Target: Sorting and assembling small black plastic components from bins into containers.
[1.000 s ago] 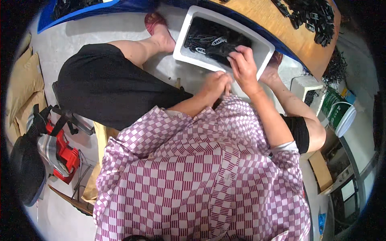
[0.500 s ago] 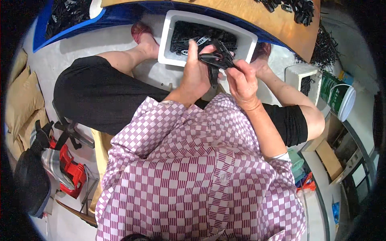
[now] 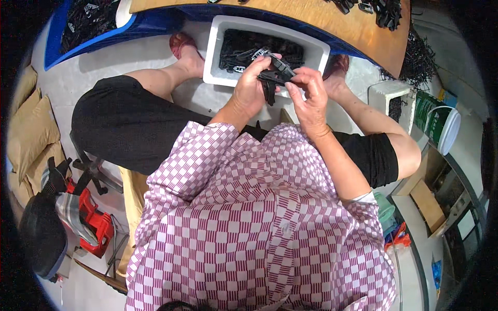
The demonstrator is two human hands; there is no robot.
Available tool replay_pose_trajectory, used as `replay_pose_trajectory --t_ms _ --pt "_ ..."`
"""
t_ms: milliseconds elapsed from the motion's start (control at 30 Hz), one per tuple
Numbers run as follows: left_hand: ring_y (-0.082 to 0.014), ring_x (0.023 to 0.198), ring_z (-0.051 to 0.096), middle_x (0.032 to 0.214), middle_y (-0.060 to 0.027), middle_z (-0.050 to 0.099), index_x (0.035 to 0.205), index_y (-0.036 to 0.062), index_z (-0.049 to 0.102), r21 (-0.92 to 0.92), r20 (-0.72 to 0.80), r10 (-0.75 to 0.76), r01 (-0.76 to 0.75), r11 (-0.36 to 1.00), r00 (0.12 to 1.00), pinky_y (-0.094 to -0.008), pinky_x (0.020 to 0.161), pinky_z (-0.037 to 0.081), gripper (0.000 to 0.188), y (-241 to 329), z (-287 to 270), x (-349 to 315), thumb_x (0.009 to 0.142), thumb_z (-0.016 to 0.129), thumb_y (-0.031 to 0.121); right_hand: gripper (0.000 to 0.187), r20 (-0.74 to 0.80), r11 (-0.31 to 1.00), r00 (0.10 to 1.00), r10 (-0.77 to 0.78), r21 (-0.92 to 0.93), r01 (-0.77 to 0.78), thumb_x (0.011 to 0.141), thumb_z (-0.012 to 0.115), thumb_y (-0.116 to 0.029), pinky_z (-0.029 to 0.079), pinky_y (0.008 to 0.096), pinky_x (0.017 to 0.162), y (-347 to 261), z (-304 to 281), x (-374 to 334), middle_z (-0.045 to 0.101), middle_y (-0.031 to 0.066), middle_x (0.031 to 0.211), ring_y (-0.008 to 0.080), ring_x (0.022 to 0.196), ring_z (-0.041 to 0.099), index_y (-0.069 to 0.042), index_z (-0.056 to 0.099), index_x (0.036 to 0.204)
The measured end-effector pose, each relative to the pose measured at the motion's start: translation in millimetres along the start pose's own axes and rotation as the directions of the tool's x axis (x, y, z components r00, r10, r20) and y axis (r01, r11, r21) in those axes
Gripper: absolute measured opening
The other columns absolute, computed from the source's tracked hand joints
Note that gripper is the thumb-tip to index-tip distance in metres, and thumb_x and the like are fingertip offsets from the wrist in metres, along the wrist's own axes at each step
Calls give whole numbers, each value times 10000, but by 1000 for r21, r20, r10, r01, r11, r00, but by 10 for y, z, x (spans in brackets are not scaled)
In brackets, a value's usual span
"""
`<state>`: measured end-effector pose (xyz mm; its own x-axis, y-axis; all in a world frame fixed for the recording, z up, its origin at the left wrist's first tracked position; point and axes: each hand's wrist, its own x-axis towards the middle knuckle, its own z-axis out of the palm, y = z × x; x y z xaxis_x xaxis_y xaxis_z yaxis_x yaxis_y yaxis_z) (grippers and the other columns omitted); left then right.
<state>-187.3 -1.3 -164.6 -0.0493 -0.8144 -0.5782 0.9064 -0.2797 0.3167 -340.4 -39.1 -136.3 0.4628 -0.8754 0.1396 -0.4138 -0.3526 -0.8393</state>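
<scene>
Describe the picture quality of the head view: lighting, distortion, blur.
Head view: even, soft indoor light with faint shadows; strong fisheye bend curves the wooden tabletop and leaves a black rim; both hands, left hand and right hand, and the black plastic clip above the white bin look fairly sharp; the clip's detail is lost in its darkness.

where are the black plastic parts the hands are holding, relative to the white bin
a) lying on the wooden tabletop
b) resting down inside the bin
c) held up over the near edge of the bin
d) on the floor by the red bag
c: both the left hand and the right hand grip the black plastic parts above the near rim of the white bin, not down in it.
</scene>
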Motion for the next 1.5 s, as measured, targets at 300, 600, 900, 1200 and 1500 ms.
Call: replay_pose_trajectory --t_ms 300,600,900,1200,1500 --pt "-110 922 586 976 -10 621 1141 48 580 504 -19 262 -217 836 965 -306 827 477 256 1 -55 380 976 542 239 168 -60 930 941 334 183 -318 839 676 -22 496 251 745 359 257 167 583 47 950 117 832 579 -8 600 989" --pt "-75 858 575 972 -17 623 1102 53 558 548 -25 199 -153 822 980 -314 776 498 229 157 281 250 988 543 251 235 8 805 936 352 508 -307 809 693 -64 510 329 712 246 329 320 597 92 951 201 849 630 -9 602 1018" --pt "-269 911 580 982 -102 589 1074 36 518 903 361 814 -389 -182 456 -425 838 466 199 818 380 322 935 568 168 429 65 776 888 -455 -461 431 821 709 -204 447 407 949 -214 -24 1112 554 147 1239 312 1120 558 -98 576 1216" --pt "-338 1241 429 1325 -153 455 1164 39 510 632 746 606 -4 -775 278 -561 1030 269 375 1207 104 527 851 637 201 526 260 476 668 -697 -528 703 830 671 -348 343 497 1024 -92 274 1772 495 111 1357 302 1293 415 -87 553 1271" --pt "-324 1271 427 1289 -160 487 1149 60 530 403 907 395 -25 -915 143 -529 1023 287 347 1409 331 638 854 637 210 508 142 453 629 -764 -576 680 766 729 -287 354 465 988 -66 203 1827 501 91 1344 281 1297 412 -62 560 1189"
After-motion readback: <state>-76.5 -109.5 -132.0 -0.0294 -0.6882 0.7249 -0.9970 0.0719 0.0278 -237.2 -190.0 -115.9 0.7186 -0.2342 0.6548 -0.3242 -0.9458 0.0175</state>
